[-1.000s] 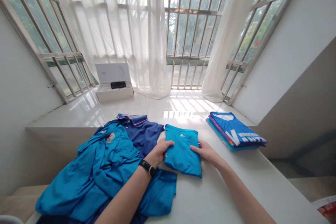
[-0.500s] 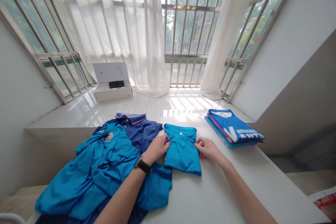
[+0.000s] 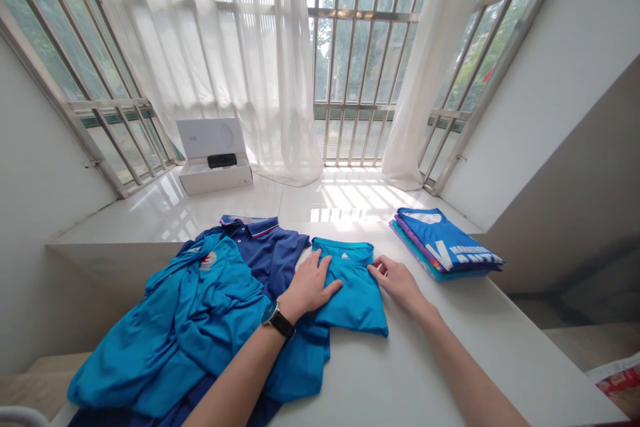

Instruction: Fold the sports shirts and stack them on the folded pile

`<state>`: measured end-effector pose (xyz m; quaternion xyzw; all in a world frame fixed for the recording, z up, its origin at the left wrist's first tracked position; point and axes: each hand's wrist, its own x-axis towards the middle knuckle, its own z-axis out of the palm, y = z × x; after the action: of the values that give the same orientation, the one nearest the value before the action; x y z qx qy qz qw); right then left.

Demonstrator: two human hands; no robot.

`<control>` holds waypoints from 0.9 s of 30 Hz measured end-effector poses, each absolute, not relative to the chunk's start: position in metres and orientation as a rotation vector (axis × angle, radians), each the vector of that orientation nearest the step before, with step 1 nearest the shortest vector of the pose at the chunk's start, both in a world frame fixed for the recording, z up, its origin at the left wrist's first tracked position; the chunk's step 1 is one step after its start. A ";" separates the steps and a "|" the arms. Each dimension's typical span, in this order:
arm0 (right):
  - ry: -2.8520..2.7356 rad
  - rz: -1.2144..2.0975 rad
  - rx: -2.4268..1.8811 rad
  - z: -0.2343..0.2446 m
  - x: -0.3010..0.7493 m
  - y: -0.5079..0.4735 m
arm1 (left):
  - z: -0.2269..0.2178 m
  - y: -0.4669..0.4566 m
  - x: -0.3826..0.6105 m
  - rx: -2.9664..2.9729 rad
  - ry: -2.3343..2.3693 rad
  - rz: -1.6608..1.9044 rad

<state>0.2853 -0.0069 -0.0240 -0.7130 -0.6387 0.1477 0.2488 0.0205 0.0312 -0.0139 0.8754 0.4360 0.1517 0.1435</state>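
Note:
A teal T-shirt (image 3: 350,300), folded into a small rectangle with its collar away from me, lies on the white table. My left hand (image 3: 311,283), with a black watch on the wrist, rests on its left side, fingers spread. At the right edge, my right hand (image 3: 395,280) pinches the fabric between thumb and fingers. To the left, a loose teal shirt (image 3: 200,320) with a small chest emblem lies crumpled over a navy polo shirt (image 3: 263,250) with a striped collar.
A stack of folded shirts (image 3: 445,243), a blue printed one on top, sits at the right. Behind, on the white ledge (image 3: 285,203), stands an open white box (image 3: 215,180) holding a black item. White curtains (image 3: 280,80) hang before barred windows.
My left hand has gone from gripping the folded T-shirt's left edge to lying spread on top of it. My right hand has shifted slightly up along the right edge.

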 end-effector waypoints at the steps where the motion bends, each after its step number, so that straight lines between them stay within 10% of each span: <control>1: -1.731 0.365 -1.975 -0.025 0.285 -0.006 | -0.017 0.030 0.021 2.534 1.220 0.379; 14: -1.766 -0.132 -2.152 -0.039 0.279 0.027 | -0.008 0.079 0.035 2.442 1.359 0.151; 27: -1.891 0.072 -1.712 -0.049 0.282 0.036 | -0.035 0.084 0.032 2.480 1.280 0.462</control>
<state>0.2822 0.0356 -0.0489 -0.6420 -0.7090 0.0271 0.2905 0.0322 0.0842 -0.0352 0.8660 0.4468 0.1613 0.1560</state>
